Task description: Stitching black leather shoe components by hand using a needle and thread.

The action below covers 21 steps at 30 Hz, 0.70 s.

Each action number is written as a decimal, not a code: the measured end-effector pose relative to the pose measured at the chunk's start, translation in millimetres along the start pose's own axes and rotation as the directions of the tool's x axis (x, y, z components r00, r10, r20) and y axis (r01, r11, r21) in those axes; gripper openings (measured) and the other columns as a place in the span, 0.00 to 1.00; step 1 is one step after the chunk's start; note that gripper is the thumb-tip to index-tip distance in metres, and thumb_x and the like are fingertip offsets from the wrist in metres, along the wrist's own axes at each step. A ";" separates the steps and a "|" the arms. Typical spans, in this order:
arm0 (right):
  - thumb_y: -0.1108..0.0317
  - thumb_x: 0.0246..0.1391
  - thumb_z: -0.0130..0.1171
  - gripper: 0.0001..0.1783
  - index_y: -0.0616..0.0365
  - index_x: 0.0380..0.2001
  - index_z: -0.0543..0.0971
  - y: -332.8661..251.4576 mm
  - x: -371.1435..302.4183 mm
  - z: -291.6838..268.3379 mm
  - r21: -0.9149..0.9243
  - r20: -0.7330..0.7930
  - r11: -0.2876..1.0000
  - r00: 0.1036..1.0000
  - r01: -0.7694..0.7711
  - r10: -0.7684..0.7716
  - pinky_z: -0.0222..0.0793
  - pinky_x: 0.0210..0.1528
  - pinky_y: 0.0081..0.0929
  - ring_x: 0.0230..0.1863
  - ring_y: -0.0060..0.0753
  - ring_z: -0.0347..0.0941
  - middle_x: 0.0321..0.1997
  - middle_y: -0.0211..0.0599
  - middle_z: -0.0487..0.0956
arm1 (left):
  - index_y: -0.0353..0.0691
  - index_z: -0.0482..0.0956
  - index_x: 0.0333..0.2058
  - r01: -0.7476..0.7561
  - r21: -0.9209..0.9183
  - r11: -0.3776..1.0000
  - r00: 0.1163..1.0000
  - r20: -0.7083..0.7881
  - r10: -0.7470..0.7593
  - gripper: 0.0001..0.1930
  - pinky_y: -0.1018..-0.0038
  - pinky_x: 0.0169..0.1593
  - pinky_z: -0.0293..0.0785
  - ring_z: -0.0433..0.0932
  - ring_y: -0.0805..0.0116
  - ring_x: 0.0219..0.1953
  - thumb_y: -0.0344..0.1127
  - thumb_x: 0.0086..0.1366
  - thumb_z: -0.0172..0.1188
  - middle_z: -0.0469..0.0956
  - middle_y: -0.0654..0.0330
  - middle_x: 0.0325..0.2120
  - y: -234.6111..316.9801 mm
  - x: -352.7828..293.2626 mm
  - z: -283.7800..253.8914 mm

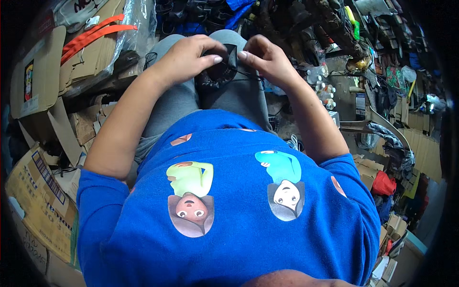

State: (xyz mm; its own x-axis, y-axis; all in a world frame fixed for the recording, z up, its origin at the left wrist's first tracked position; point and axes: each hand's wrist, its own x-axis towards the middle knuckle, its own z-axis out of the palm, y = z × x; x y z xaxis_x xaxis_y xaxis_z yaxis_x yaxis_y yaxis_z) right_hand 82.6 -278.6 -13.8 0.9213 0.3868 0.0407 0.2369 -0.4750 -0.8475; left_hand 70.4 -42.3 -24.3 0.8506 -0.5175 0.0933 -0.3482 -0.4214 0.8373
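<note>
A black item with a rounded opening, a stiff upright flap and thin dark cords rests between my thighs; it looks like a shoe upper. My left hand is on its left side, fingers curled and thumb close to the index finger. On the other side, my right hand has its fingers bent and its thumb tip beside the flap's edge. Both hands are closed as in a pinch, but what lies between the fingertips is too small to make out. Dark cords trail to the right, below my right hand.
Cardboard boxes and orange straps are stacked to my left. Several small clear bottles stand right of my right forearm. Dark piled goods lie ahead. A curved frame and a red bag are farther right.
</note>
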 end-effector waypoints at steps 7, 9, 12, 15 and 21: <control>0.62 0.54 0.58 0.14 0.60 0.22 0.73 -20.4 -15.4 -16.3 -0.008 0.552 0.954 0.795 -0.298 0.253 0.56 0.27 0.17 0.24 0.11 0.59 0.19 0.17 0.65 | 0.35 0.75 0.33 0.136 -0.189 0.973 0.975 0.199 -0.098 0.11 0.78 0.40 0.68 0.71 0.76 0.34 0.35 0.56 0.63 0.74 0.63 0.29 -7.5 38.7 16.1; 0.64 0.54 0.58 0.13 0.60 0.22 0.73 -21.4 -20.4 -21.0 -0.028 0.532 0.961 0.810 -0.275 0.248 0.56 0.27 0.17 0.24 0.11 0.58 0.19 0.17 0.65 | 0.35 0.75 0.29 0.193 -0.191 0.962 0.960 0.241 -0.145 0.11 0.78 0.34 0.66 0.68 0.78 0.28 0.36 0.54 0.65 0.72 0.67 0.22 -7.2 39.7 19.7; 0.63 0.52 0.56 0.15 0.64 0.20 0.71 -18.3 -30.9 -19.5 0.007 0.463 0.966 0.857 -0.258 0.225 0.58 0.24 0.24 0.22 0.16 0.58 0.16 0.28 0.64 | 0.36 0.74 0.28 0.180 -0.107 0.978 0.949 0.280 -0.144 0.11 0.78 0.33 0.66 0.67 0.78 0.28 0.36 0.53 0.66 0.71 0.66 0.22 4.5 43.2 17.1; 0.64 0.52 0.55 0.15 0.63 0.19 0.70 -21.3 -39.7 -19.7 0.079 0.402 0.945 0.877 -0.318 0.261 0.55 0.23 0.24 0.21 0.16 0.56 0.15 0.24 0.62 | 0.36 0.74 0.26 0.174 -0.148 0.974 0.957 0.260 -0.131 0.11 0.78 0.31 0.65 0.66 0.79 0.26 0.36 0.52 0.66 0.70 0.68 0.19 5.2 43.9 17.9; 0.65 0.52 0.55 0.14 0.62 0.17 0.70 -30.8 -50.7 -25.0 0.183 0.329 0.929 0.910 -0.322 0.251 0.54 0.23 0.21 0.21 0.14 0.56 0.16 0.20 0.62 | 0.37 0.76 0.25 0.237 -0.185 0.954 0.954 0.230 -0.193 0.10 0.79 0.31 0.65 0.67 0.81 0.25 0.35 0.52 0.67 0.72 0.69 0.19 3.5 45.4 17.1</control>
State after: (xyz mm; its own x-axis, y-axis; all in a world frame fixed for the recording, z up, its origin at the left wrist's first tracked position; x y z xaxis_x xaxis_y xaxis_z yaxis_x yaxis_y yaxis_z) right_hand 36.3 -303.3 23.4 0.7968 0.4925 -0.3500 -0.1333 -0.4217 -0.8969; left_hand 101.0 -79.9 -26.4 0.7878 -0.5838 -0.1964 -0.0575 -0.3871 0.9202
